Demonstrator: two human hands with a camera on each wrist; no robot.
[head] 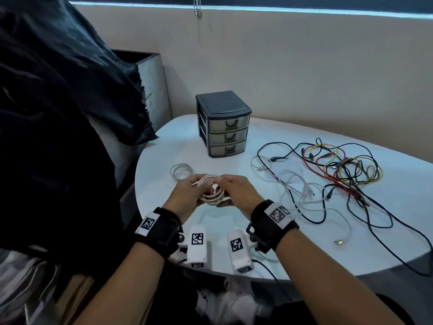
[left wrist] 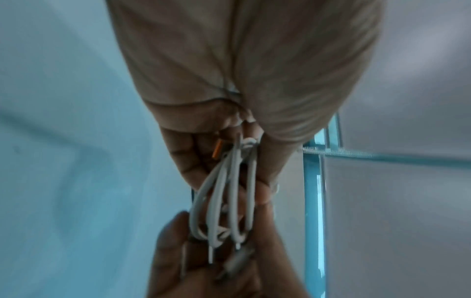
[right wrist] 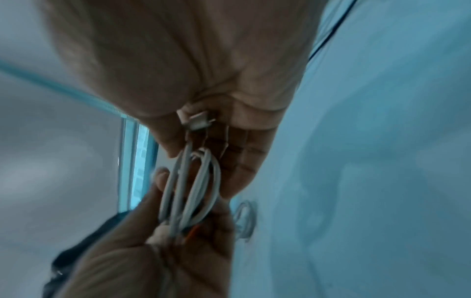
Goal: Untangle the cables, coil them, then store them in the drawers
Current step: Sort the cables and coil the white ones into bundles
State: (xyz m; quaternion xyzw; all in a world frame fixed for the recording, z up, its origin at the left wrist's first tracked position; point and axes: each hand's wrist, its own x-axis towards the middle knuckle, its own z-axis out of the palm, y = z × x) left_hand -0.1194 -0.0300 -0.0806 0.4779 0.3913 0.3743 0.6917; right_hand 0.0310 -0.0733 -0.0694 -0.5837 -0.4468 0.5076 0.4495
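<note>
Both hands hold one coiled white cable [head: 212, 191] just above the near part of the table. My left hand [head: 187, 195] grips the coil's left side, fingers curled round its loops [left wrist: 224, 197]. My right hand [head: 236, 191] pinches the right side, with a metal plug [right wrist: 196, 122] lying against its palm. A second white cable [head: 181, 171], coiled, lies flat on the table just beyond the hands. The dark three-drawer unit [head: 223, 124] stands further back, all drawers closed. A tangle of black, red, yellow and white cables [head: 328, 174] spreads over the right of the table.
The white table [head: 257, 137] has a curved front edge. A black cable [head: 398, 249] hangs over that edge at the right. Dark cloth [head: 58, 113] piles up at the left beside a grey box [head: 152, 85]. A beige wall runs behind the table.
</note>
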